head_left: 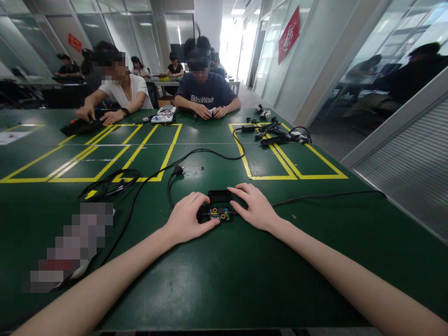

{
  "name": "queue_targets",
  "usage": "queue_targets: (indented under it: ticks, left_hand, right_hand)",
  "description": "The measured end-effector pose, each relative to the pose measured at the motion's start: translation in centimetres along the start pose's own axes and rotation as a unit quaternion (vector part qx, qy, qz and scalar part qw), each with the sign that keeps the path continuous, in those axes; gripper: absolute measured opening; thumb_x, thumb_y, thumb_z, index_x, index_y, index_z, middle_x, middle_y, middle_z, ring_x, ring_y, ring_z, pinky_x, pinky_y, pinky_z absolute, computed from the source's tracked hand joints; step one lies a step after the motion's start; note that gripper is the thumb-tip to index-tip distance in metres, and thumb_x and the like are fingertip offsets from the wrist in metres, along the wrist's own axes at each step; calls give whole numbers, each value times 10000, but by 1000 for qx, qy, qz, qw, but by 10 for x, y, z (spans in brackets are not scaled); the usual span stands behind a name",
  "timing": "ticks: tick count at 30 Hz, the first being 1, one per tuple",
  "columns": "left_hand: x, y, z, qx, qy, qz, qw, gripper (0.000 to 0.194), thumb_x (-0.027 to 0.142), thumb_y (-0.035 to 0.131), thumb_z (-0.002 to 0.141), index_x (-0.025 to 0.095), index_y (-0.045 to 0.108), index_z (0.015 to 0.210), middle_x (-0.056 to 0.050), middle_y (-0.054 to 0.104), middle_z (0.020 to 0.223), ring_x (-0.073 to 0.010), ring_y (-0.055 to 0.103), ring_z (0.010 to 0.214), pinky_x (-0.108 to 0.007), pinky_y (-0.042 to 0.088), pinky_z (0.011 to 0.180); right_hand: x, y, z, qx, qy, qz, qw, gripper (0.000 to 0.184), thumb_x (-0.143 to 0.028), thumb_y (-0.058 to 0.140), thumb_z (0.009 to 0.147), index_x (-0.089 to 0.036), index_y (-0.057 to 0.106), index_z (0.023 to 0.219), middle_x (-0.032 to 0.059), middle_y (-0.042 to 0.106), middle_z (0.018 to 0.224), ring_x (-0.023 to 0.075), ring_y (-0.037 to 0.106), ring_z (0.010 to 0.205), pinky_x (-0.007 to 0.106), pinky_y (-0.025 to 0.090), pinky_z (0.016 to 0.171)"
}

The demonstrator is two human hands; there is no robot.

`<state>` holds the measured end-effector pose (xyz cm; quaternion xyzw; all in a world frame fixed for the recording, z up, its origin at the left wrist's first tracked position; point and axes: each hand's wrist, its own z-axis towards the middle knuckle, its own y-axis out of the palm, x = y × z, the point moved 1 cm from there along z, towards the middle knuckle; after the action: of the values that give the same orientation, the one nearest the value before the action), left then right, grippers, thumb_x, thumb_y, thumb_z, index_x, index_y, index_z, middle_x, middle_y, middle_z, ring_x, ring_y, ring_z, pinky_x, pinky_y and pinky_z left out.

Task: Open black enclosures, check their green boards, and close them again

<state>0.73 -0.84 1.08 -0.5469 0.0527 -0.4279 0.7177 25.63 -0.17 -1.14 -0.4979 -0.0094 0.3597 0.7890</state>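
An opened black power adapter lies on the table between my hands. Its lower half holds a circuit board (220, 214) with copper-coloured coils. Just behind it, the black cover (219, 196) stands with its hollow inside facing me. My left hand (187, 217) curls round the left end of the adapter, thumb along the near edge and fingertips by the cover's left side. My right hand (255, 205) has its fingertips at the cover's right edge, its thumb and fingers slightly apart. A thin black cable (329, 195) runs off to the right from behind it.
A black cable with a plug (178, 170) lies behind my left hand. A coiled cord (108, 186) and a blurred-out power strip (75, 247) are at left. Yellow tape (297, 176) marks the green table. A cable bundle (276, 133) lies far right. Two people work opposite.
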Motion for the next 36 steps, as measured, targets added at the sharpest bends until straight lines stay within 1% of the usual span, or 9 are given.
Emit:
queue_targets:
  ticks: [2, 5, 11, 16, 21, 26, 28, 31, 36]
  left_hand:
    - [-1, 1, 0, -2, 1, 9, 1000, 392, 474, 780, 824, 205, 614, 1056, -76, 700, 1042, -268, 651, 958, -407, 551, 828]
    - [-3, 3, 0, -13, 1, 16, 1000, 434, 481, 815, 798, 206, 628, 1076, -84, 705, 1079, -296, 642, 1012, -445, 546, 870]
    - [-4, 4, 0, -18, 4, 12, 1000, 426, 470, 816, 809, 205, 627, 1083, -83, 705, 1094, -290, 634, 1018, -441, 533, 879]
    - [-3, 3, 0, -18, 13, 8, 1000, 357, 458, 797, 819, 212, 634, 1019, -63, 703, 1031, -271, 630, 971, -411, 529, 837]
    - [-3, 3, 0, -23, 20, 5, 1000, 302, 437, 794, 828, 213, 619, 929, -31, 674, 901, -236, 618, 864, -360, 513, 752]
    - [-4, 3, 0, -18, 21, 4, 1000, 291, 424, 793, 828, 210, 618, 919, -25, 666, 888, -225, 617, 845, -344, 501, 727]
    - [-4, 3, 0, -18, 21, 5, 1000, 292, 418, 797, 824, 208, 618, 920, -26, 670, 897, -226, 621, 851, -343, 502, 730]
    - [-3, 3, 0, -19, 24, 7, 1000, 304, 404, 815, 815, 201, 617, 923, -28, 672, 906, -227, 627, 857, -340, 501, 729]
    - [-3, 3, -1, -7, 29, 18, 999, 305, 389, 830, 811, 200, 617, 923, -15, 643, 876, -203, 618, 795, -313, 479, 677]
  right_hand:
    - [2, 4, 1, -20, -1, -4, 1000, 358, -264, 591, 975, -247, 663, 1325, 123, 677, 1194, 303, 603, 1048, 506, 540, 895]
    - [4, 5, 1, -36, -9, 29, 999, 332, -234, 551, 997, -215, 669, 1307, 129, 682, 1209, 300, 593, 1062, 528, 535, 926]
    - [5, 2, 0, -43, -30, 74, 996, 241, -175, 545, 1000, -213, 735, 1142, 116, 679, 1163, 268, 604, 1052, 472, 548, 920]
    - [4, 2, 4, -48, -13, 127, 991, 174, -178, 573, 989, -210, 740, 952, 90, 659, 1054, 234, 628, 1003, 415, 555, 904]
    - [-3, 3, 4, -30, 27, 233, 972, 173, -130, 580, 936, -219, 713, 1003, 73, 635, 1097, 198, 653, 979, 380, 566, 907]
    - [-3, 6, 4, -28, 104, 325, 939, 406, -135, 614, 862, -222, 677, 1254, 71, 660, 1129, 173, 674, 902, 333, 593, 797]
    - [-2, 6, 5, -50, 136, 328, 934, 395, -167, 630, 859, -204, 702, 1245, 68, 709, 1065, 180, 680, 870, 340, 589, 783]
    - [-2, 6, 6, -62, 164, 335, 926, 296, -227, 652, 867, -189, 763, 1140, 52, 757, 929, 196, 697, 843, 367, 589, 815]
    - [-8, 8, 3, -44, 209, 412, 886, 319, -284, 674, 855, -192, 768, 1145, 54, 780, 913, 197, 733, 806, 352, 625, 770]
